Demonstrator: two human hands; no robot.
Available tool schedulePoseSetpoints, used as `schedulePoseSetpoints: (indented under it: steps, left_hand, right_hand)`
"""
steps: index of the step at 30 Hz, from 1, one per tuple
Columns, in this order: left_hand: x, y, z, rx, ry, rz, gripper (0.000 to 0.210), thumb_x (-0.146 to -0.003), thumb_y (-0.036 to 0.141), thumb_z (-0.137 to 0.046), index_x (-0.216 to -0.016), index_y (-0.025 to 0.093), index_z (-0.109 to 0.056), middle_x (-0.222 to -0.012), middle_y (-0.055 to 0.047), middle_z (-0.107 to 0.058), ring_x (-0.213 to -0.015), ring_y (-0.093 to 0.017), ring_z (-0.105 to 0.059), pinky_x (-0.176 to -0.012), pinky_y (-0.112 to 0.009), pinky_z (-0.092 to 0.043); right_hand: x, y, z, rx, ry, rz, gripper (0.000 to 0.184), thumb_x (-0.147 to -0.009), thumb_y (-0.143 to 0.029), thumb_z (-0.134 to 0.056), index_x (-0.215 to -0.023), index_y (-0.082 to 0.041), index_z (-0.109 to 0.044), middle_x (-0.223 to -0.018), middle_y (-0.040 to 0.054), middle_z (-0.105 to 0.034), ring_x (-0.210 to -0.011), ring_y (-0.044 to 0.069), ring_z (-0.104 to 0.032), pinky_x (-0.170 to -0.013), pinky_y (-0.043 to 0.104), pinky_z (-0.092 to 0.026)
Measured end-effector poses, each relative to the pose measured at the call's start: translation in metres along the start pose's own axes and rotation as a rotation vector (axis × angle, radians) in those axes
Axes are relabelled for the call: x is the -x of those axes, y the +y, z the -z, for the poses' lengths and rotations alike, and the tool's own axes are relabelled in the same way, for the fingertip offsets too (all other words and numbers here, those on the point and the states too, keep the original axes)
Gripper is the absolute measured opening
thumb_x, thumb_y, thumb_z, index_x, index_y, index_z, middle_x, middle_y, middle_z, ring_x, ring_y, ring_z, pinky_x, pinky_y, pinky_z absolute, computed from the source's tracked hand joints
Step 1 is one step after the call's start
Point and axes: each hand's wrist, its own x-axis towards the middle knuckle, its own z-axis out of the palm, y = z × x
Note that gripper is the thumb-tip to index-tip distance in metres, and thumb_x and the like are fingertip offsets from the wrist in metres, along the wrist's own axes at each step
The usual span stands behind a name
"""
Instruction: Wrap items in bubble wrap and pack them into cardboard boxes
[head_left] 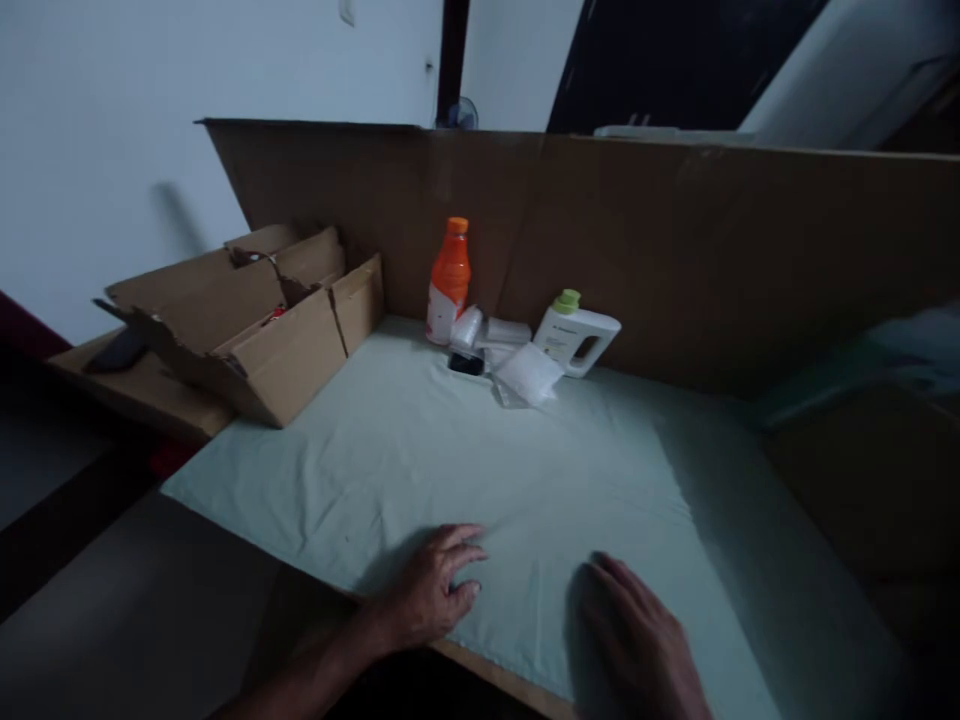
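Observation:
My left hand [437, 588] rests near the front edge of the pale green cloth [495, 480], its fingers apart and nothing in them. To the right, my right hand [636, 625] lies on the same cloth, palm down, fingers stretched out side by side and no object visible in it; its thumb is hidden. Farther back stand an orange bottle [451, 275] with a white label and a white jug [574, 335] with a green cap. Between them are clear plastic packets [529, 372] and a small black object [466, 363]. Neither hand touches these things.
A divided cardboard box [300, 345] stands at the back left. Behind everything rises a tall cardboard panel [645, 230]. A dark box-like shape [862, 470] bounds the right side, dim and blurred. Beyond the panel, a small fan [465, 113] shows.

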Motion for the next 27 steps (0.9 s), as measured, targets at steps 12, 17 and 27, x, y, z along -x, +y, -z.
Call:
schedulePoseSetpoints:
  steps: [12,17,27]
  left_hand:
    - [0.002,-0.046,0.263,-0.737,1.147,0.030,0.058,-0.082,0.028,-0.066,-0.137,0.013,-0.056,-0.153,-0.021,-0.044,-0.149,-0.038,-0.031,-0.122,-0.058,-0.025]
    - [-0.031,-0.066,0.322,-0.698,1.081,0.112,0.030,-0.078,0.024,-0.064,-0.106,0.016,-0.072,-0.148,-0.017,-0.052,-0.146,-0.039,-0.036,-0.121,-0.059,-0.029]
    - [0.042,-0.026,0.240,-0.566,0.907,-0.240,0.016,-0.090,0.020,-0.062,-0.098,0.024,-0.075,-0.168,0.000,-0.026,-0.152,-0.031,-0.032,-0.124,-0.050,-0.030]
  right_hand:
    - [-0.161,-0.148,-0.078,-0.064,-0.159,0.392,0.046,-0.099,-0.036,-0.050,-0.141,-0.021,-0.059,-0.150,0.0118,-0.054,-0.140,0.032,-0.049,-0.110,0.052,-0.045]
    - [-0.159,-0.142,-0.078,-0.068,-0.168,0.401,0.047,-0.099,-0.038,-0.048,-0.143,-0.022,-0.058,-0.151,0.0118,-0.053,-0.140,0.031,-0.049,-0.109,0.052,-0.046]
    - [-0.162,-0.142,-0.074,-0.200,-0.143,0.381,0.050,-0.098,-0.049,-0.050,-0.140,-0.022,-0.058,-0.146,0.0147,-0.057,-0.135,0.033,-0.054,-0.105,0.053,-0.048]
